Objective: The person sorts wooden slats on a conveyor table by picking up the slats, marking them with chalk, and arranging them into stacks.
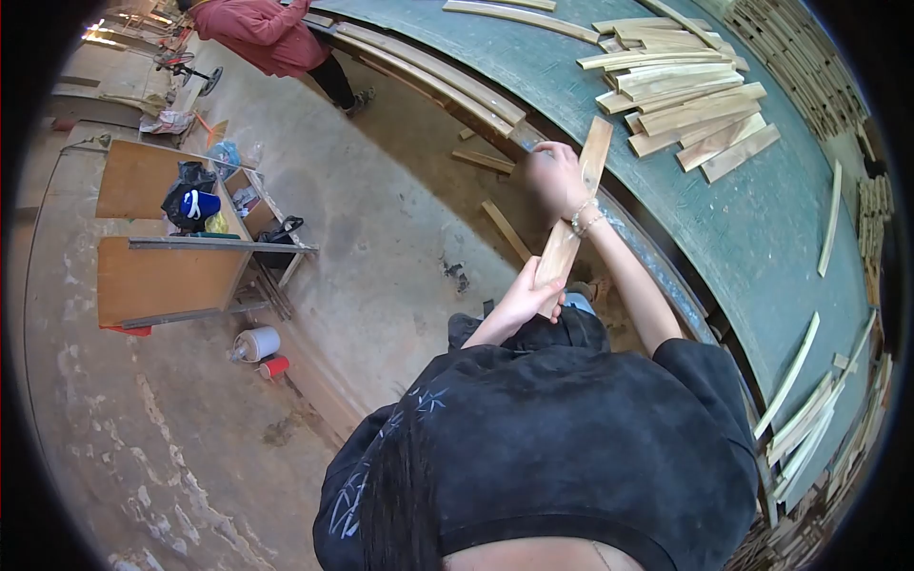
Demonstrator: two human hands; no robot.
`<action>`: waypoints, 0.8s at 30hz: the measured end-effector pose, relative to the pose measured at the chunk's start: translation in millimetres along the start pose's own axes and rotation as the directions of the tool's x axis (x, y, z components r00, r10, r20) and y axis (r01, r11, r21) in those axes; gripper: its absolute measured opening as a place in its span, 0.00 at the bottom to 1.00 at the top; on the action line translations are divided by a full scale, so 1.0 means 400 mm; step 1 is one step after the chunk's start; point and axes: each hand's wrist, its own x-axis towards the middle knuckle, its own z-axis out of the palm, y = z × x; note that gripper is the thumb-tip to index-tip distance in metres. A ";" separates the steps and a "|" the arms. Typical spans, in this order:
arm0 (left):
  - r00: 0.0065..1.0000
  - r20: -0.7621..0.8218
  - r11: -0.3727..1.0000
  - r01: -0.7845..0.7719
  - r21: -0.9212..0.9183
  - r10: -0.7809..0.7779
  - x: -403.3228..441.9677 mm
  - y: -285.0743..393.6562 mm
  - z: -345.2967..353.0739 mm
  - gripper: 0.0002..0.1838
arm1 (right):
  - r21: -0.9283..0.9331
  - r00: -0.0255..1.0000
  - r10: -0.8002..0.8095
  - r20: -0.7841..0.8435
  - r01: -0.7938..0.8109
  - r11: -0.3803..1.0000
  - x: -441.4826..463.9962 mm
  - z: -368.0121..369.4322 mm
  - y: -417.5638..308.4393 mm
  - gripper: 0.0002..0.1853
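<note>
My left hand (pixel 524 293) grips the lower end of a flat wooden slat (pixel 560 249), thumb along its face. The slat slants up and to the right, its far end close to the edge of the green-topped table (pixel 685 219). Against the slat's middle rests my right hand (pixel 564 181), with a beaded bracelet on the wrist. Its fingers are bent; a brownish blur beside them hides what they hold, if anything.
Many loose slats (pixel 685 86) are piled on the table's far part, and thin strips (pixel 809 428) lie on its right side. Leftward stand an orange-brown wooden cabinet (pixel 171 276) and a white bucket (pixel 257 344) on the floor. A person in a red top (pixel 257 38) stands farther along the table.
</note>
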 end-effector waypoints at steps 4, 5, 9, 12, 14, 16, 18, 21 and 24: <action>0.999 0.033 0.999 -0.023 0.025 0.022 0.014 0.000 -0.011 0.19 | 0.178 0.981 -0.083 0.175 0.051 0.983 -0.059 -0.057 -0.071 0.06; 0.998 0.052 0.997 -0.039 0.065 0.035 0.014 0.001 -0.017 0.21 | 0.330 0.977 -0.108 0.183 0.043 0.943 -0.073 -0.072 -0.124 0.06; 0.992 0.121 0.999 -0.029 -0.017 0.031 0.031 -0.008 -0.025 0.36 | 0.855 0.922 0.172 0.345 -0.385 0.347 -0.130 -0.121 -0.214 0.11; 0.967 0.225 0.992 0.126 0.000 -0.123 0.000 0.064 0.013 0.41 | 0.687 0.738 0.663 0.125 -0.547 0.479 -0.161 -0.150 -0.110 0.08; 0.916 0.367 0.986 0.158 0.046 -0.164 -0.014 0.085 0.022 0.43 | 0.495 0.735 0.667 -0.123 -0.537 0.683 -0.188 -0.168 -0.029 0.05; 0.889 0.422 0.982 0.184 0.034 -0.181 -0.016 0.080 0.033 0.45 | 0.357 0.763 0.638 -0.101 -0.571 0.739 -0.197 -0.191 -0.011 0.04; 0.888 0.419 0.980 0.194 0.032 -0.189 -0.009 0.072 0.035 0.45 | 0.283 0.817 0.577 0.015 -0.557 0.781 -0.173 -0.217 -0.046 0.05; 0.896 0.403 0.981 0.192 0.020 -0.184 0.001 0.059 0.033 0.45 | 0.236 0.882 0.456 0.119 -0.471 0.850 -0.158 -0.201 -0.045 0.07; 0.902 0.398 0.983 0.182 0.006 -0.170 0.005 0.061 0.028 0.45 | 0.195 0.902 0.429 0.041 -0.429 0.882 -0.167 -0.175 -0.040 0.06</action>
